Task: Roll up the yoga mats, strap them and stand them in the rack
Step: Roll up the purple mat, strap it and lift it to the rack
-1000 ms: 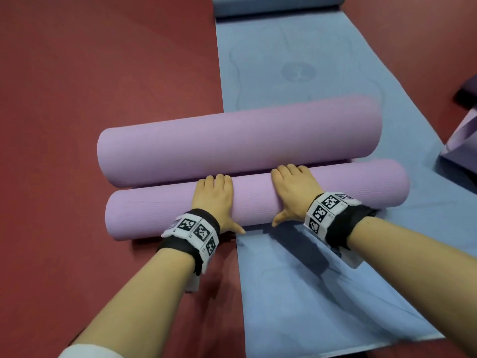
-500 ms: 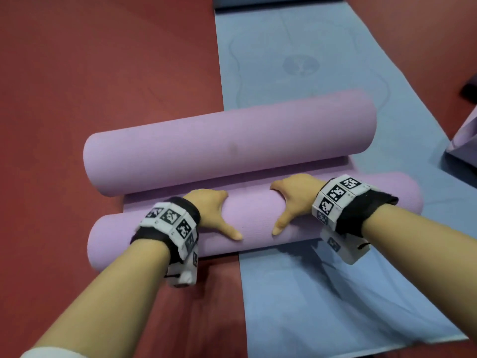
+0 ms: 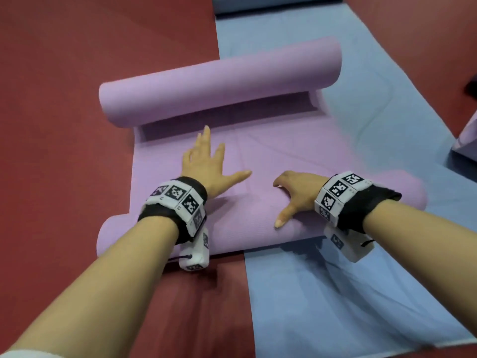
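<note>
The right hand [image 3: 299, 192] hides its fingertips curled over the purple mat [image 3: 258, 156].

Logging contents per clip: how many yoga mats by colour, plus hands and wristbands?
Purple yoga mat: 1
Blue yoga mat: 1
Left hand and right hand: 2
Left wristband and right wristband: 2
Cut-off lilac object, right edge: unidentifiable, not counted
Total: 6

Top mat [image 3: 284, 156] lies crosswise, its left part on the floor [image 3: 77, 73] and its right part on the bottom mat [image 3: 322, 293], which runs front to back. Far roll [image 3: 219, 83] is behind, near roll [image 3: 245, 228] in front, with a flat stretch between. Left hand [image 3: 206, 164] lies flat on that stretch. Right hand [image 3: 299, 192] is on the near roll, curled over it.
</note>
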Motion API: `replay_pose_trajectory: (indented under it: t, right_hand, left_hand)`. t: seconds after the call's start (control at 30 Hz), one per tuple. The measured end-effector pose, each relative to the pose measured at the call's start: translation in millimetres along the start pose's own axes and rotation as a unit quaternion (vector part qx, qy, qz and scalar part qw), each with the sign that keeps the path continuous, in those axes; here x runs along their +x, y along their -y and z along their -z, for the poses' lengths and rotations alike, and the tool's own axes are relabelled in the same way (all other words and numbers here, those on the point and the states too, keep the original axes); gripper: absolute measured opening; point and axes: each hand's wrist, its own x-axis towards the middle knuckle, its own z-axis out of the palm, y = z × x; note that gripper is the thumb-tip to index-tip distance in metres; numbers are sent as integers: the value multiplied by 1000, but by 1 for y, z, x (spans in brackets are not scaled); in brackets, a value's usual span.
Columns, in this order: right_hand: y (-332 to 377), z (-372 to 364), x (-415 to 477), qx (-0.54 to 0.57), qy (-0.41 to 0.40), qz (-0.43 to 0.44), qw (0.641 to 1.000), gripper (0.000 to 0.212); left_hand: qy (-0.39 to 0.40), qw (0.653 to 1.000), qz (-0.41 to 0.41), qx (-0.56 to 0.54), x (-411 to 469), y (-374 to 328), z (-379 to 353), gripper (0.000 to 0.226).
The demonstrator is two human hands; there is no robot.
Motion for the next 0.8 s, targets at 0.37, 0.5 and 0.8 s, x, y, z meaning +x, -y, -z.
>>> replay_pose_trajectory:
  t: [0.37,0.5,0.8]
  right_hand:
    - [28,-24,-8,-258,-160,29,952,102]
    - [29,-7,-6,-188,-87,69,976,92]
    - [28,-8,-2,-83,9,41,996,92]
  left_hand:
    - [13,982,-94,164,-43,-1,-47,108]
    - [103,983,-119,99,-39,9,-35,95]
    - [205,969,-4,-134,-10,25,-22,86]
